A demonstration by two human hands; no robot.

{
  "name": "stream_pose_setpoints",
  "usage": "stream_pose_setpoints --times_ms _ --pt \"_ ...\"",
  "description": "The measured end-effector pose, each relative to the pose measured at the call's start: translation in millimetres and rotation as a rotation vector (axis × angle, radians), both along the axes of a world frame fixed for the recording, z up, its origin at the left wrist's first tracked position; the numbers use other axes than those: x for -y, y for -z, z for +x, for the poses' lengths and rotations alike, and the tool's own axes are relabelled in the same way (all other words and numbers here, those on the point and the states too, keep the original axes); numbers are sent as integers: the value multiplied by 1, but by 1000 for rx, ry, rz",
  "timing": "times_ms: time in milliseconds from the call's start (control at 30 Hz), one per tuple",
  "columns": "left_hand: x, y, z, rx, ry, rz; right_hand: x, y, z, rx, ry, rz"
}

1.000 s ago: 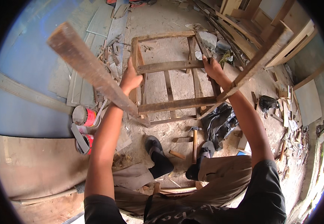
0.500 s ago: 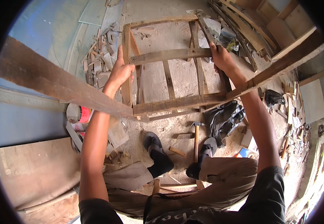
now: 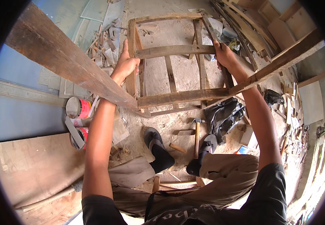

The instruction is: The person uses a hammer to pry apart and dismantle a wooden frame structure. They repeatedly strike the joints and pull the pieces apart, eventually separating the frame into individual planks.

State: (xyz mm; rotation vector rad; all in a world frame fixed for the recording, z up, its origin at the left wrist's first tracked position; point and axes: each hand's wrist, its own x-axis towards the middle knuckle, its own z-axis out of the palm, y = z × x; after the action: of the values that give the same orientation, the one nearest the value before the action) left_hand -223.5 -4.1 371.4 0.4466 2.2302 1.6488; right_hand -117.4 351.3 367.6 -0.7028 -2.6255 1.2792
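An old wooden furniture frame [image 3: 181, 97], made of dark weathered bars, is held up in front of me. Two of its long bars rise toward me, one past each forearm. My left hand [image 3: 127, 66] is closed around the left side bar, its thumb stretched along the wood. On the opposite side bar, beside the end of the middle crosspiece [image 3: 175, 51], my right hand [image 3: 225, 57] has its fingers wrapped. The right palm side is partly hidden by the hand itself.
A hammer [image 3: 197, 138] stands between my feet, near a short wooden piece [image 3: 178, 148]. Black plastic [image 3: 226, 118] lies right of it. Paint cans [image 3: 79, 107] are at left, wood scraps [image 3: 104, 48] beyond. Planks [image 3: 241, 33] lie at far right, a board [image 3: 38, 161] at near left.
The frame has shifted slightly to the right and away from me, tilting so its left long bar swings higher. Both hands keep hold and move with it.
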Motion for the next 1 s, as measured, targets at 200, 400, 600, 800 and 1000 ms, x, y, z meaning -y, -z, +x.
stream_pose_setpoints --times_ms 200,400,600,800,1000 --pt "3 1 0 25 -18 -69 12 -7 3 -21 21 16" --pt "0 -6 -7 63 14 -12 -4 -3 -10 -33 5 -62" --pt "0 -5 -3 35 -2 -17 4 -6 -2 1 12 -66" --pt "23 25 -8 -60 15 -29 7 15 5 -110 31 -103" --pt "114 46 64 134 -29 -183 -39 47 26 -286 173 -605"
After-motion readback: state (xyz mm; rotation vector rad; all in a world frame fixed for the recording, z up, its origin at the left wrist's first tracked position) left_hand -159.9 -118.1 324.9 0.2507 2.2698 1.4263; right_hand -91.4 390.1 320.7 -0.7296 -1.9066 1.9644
